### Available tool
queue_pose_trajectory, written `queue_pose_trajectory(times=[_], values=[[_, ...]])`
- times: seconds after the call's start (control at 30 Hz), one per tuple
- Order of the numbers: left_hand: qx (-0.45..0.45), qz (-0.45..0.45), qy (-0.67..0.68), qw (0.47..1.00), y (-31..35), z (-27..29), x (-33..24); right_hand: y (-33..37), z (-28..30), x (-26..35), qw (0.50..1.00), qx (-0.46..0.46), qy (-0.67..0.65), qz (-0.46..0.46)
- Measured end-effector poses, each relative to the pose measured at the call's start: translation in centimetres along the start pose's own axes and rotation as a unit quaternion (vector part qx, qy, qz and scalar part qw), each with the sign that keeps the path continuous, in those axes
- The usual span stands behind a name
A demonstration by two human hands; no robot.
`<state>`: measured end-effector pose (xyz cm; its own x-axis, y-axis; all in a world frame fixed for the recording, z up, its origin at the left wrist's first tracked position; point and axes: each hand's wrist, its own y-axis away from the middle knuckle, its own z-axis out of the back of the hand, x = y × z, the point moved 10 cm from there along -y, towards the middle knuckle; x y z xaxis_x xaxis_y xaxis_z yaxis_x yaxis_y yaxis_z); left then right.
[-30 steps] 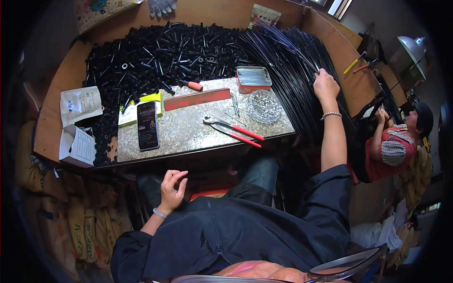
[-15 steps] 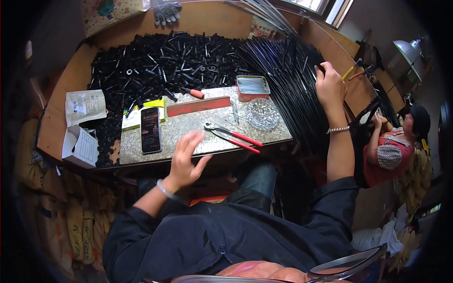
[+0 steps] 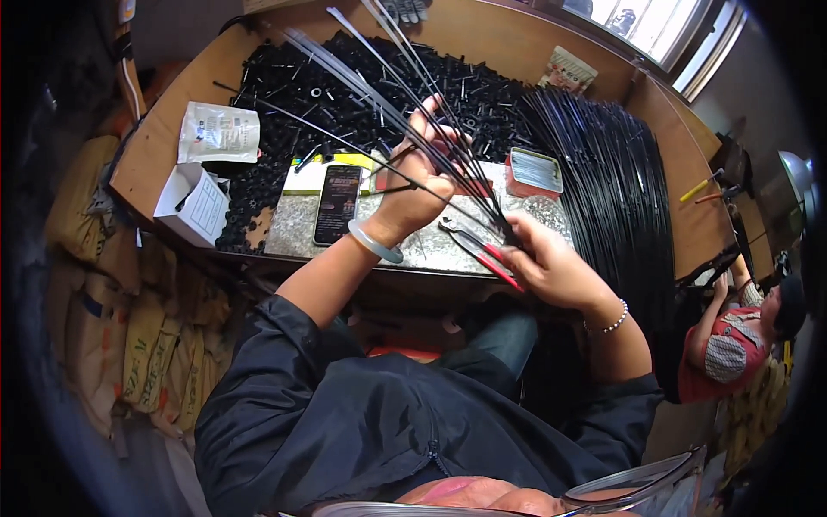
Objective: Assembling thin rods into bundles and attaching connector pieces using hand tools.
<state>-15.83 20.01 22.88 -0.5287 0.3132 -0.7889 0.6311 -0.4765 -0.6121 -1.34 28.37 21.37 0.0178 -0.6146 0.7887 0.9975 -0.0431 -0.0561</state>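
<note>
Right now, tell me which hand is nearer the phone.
Left. The left hand holds the rods just right of the phone, almost beside it. The right hand grips the rods' lower ends farther right, past the pliers.

daylight from window (image 3: 680, 34) upper right | sharp centre | dark, bent fisheye rim

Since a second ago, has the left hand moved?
Yes. The left hand rose from below the desk's near edge to above the stone slab, right of the phone, its fingers closed on the thin black rods.
</note>
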Motion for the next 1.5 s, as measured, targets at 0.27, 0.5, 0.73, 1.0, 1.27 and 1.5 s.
queue_pose_trajectory(times=[0.27,0.5,0.73,1.0,1.27,1.5], values=[[0.121,0.021,-0.269,0.955,6.2,0.6,-1.9,-0.1,-2.7,-2.2,0.966,-0.005,-0.257,-0.033],[-0.120,-0.102,-0.261,0.952,6.3,9.0,-9.9,0.5,-3.2,-0.7,0.965,-0.001,-0.261,-0.025],[0.079,0.068,0.150,0.983,4.4,2.7,-0.5,1.1,-7.6,1.6,0.917,0.144,-0.365,-0.064],[0.067,0.121,0.017,0.990,4.3,3.3,0.7,2.9,-8.5,-2.3,0.873,0.089,-0.473,-0.081],[0.114,0.109,0.091,0.983,4.6,1.5,-1.6,3.5,-9.2,-1.6,0.846,0.107,-0.517,-0.072],[0.053,0.110,0.179,0.976,4.3,0.6,-0.9,5.8,-9.7,-2.1,0.866,0.101,-0.468,-0.142]])
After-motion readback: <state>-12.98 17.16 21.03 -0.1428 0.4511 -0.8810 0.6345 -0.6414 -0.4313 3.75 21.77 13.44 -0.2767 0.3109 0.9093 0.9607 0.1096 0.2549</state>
